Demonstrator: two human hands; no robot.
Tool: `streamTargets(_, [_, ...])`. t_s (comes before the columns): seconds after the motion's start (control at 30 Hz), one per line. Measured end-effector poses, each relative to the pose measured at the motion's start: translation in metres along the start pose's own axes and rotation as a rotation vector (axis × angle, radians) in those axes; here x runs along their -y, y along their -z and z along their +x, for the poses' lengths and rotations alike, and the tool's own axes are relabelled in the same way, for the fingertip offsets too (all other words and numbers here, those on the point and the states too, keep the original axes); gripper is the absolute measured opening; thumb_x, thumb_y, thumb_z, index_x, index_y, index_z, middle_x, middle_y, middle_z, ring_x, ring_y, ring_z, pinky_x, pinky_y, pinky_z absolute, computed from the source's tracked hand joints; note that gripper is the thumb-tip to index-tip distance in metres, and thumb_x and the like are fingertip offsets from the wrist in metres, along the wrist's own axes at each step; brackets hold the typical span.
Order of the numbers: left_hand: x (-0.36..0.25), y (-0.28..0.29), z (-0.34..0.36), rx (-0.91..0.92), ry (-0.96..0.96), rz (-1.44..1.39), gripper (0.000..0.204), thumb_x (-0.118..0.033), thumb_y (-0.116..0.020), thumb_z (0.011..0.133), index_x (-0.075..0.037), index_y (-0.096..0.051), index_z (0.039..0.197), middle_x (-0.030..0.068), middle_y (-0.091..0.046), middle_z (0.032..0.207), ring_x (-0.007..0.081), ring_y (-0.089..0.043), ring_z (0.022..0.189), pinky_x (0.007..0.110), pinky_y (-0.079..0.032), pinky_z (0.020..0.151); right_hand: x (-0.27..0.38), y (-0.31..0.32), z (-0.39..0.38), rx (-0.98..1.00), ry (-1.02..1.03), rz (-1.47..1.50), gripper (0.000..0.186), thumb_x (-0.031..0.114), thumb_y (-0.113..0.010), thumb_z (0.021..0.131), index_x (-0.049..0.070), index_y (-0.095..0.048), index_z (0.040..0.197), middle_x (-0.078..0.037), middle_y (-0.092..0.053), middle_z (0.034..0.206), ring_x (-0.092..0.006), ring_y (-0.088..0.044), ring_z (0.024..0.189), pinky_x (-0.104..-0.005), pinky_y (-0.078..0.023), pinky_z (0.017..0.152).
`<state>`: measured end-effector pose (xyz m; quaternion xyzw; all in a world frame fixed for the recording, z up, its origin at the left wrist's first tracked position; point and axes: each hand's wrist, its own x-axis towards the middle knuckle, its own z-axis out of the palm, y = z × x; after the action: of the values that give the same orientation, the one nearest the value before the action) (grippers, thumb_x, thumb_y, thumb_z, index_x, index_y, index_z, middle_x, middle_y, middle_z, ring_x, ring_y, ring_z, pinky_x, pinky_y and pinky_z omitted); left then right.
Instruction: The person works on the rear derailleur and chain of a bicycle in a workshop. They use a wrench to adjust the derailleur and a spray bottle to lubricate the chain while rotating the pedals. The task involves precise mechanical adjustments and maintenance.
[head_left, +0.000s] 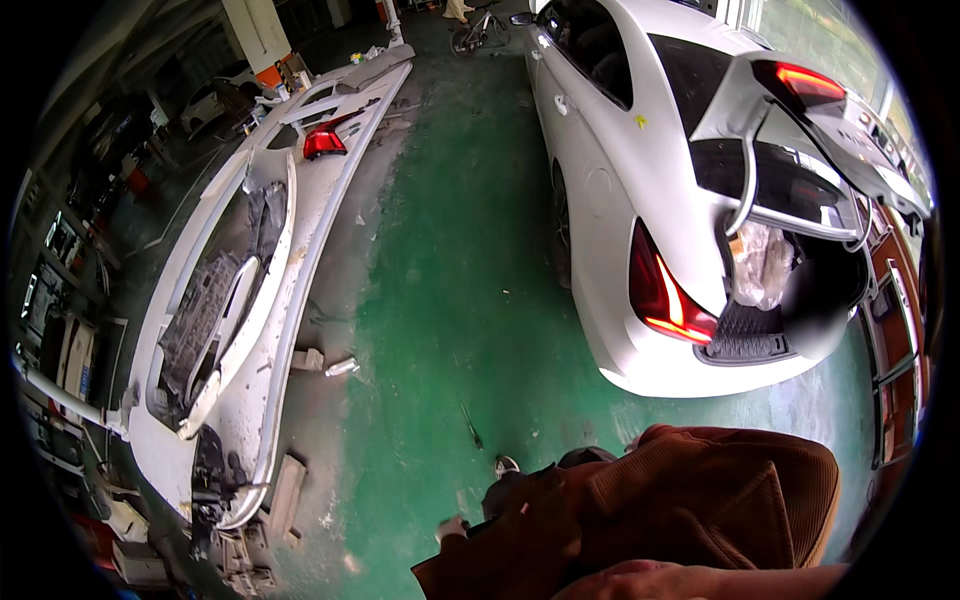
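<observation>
Along the lower edge lies a bare arm with part of my right hand [625,581], close against a brown corduroy garment [690,500]. Its fingers are hidden, so whether it holds anything does not show. My left hand cannot be made out. Ahead to the right stands a white car [625,330] with its trunk lid [868,150] raised and its left tail light [668,290] lit. Inside the open trunk sits a clear plastic-wrapped bundle [762,265]. A dark blurred patch covers the trunk's right part.
A long white repair platform [300,270] on the left bears a bumper cover [278,250] and a red tail light [324,140]. Loose blocks [288,495] lie beside it. A thin dark tool [472,428] lies on the green floor [460,250]. Far off stands a bicycle [480,36].
</observation>
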<state>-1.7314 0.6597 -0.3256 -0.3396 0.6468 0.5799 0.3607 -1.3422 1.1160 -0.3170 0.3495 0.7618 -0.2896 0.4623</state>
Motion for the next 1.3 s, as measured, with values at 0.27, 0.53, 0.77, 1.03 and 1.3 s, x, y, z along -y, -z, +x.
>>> streamTargets(0.27, [-0.373,-0.221,0.112,0.082,-0.372,0.134,0.017,-0.007,-0.069,0.092,-0.002,-0.062,0.107,0.0113,-0.063,0.073,0.0186,-0.055,0.049,0.033,-0.044,0.041,0.048,0.141,0.109,0.113,-0.099,0.404,0.039,0.041,-0.057,0.099,0.012,-0.074,0.118,-0.012,-0.074,0.122,-0.0306,-0.07,0.112,-0.0473,-0.052,0.097])
streamTargets(0.53, [-0.42,-0.408,0.201,0.003,0.062,0.386,0.013,-0.018,-0.064,0.093,-0.007,-0.065,0.098,0.0118,-0.069,0.081,0.0247,-0.061,0.06,0.039,-0.051,0.053,0.019,0.479,0.296,0.112,0.153,0.015,0.034,0.036,-0.059,0.099,0.008,-0.074,0.112,-0.015,-0.072,0.124,-0.0307,-0.072,0.104,-0.0482,-0.054,0.091])
streamTargets(0.77, [-0.472,-0.534,0.223,0.034,0.167,0.371,0.03,-0.017,-0.069,0.09,-0.008,-0.065,0.119,0.0117,-0.074,0.095,0.0284,-0.068,0.08,0.04,-0.056,0.068,0.069,0.815,0.363,-0.334,-0.1,1.29,0.029,0.032,-0.05,0.104,0.013,-0.066,0.12,-0.012,-0.066,0.127,-0.0323,-0.065,0.106,-0.0485,-0.054,0.086])
streamTargets(1.03, [-0.675,-0.735,0.304,0.044,-0.531,0.744,0.056,-0.007,-0.072,0.086,-0.011,-0.063,0.141,0.0111,-0.077,0.101,0.026,-0.074,0.09,0.038,-0.062,0.076,0.144,1.099,0.494,-0.229,0.1,-0.095,0.035,0.038,-0.043,0.106,0.019,-0.062,0.127,-0.008,-0.061,0.13,-0.0295,-0.056,0.121,-0.0517,-0.05,0.093])
streamTargets(1.3, [-0.749,-0.834,0.108,-0.242,-0.502,-0.216,0.056,0.0,-0.062,0.092,-0.015,-0.059,0.146,0.0067,-0.069,0.09,0.0157,-0.066,0.075,0.033,-0.059,0.065,0.412,1.385,0.624,-0.108,0.295,0.14,0.024,0.036,-0.045,0.104,0.021,-0.06,0.116,-0.008,-0.058,0.112,-0.0301,-0.055,0.103,-0.052,-0.046,0.08])
